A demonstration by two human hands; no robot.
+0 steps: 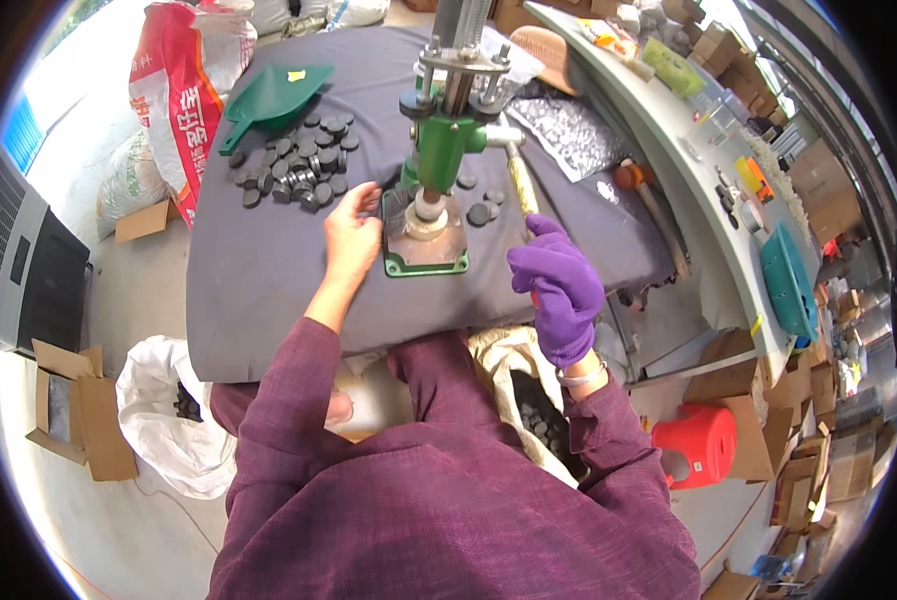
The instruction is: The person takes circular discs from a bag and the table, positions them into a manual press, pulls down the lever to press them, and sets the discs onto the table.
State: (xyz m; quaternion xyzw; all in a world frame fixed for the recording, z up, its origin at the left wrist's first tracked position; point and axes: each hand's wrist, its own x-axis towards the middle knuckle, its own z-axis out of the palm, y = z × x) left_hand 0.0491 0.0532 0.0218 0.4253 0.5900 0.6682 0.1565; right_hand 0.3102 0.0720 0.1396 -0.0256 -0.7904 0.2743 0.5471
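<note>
A green hand press stands on the cloth-covered table in front of me, with a metal plate base and a round seat under its ram. My bare left hand is at the left side of the base, fingers curled together by the press; what they hold, if anything, is hidden. My right hand, in a purple glove, is closed around the lower end of the press lever, which slants down at the press's right. Several black round caps lie right of the press, near the lever.
A pile of black caps lies on the left of the table by a green dustpan. A clear bag and a hammer are at the right. White sacks and a red bucket stand on the floor.
</note>
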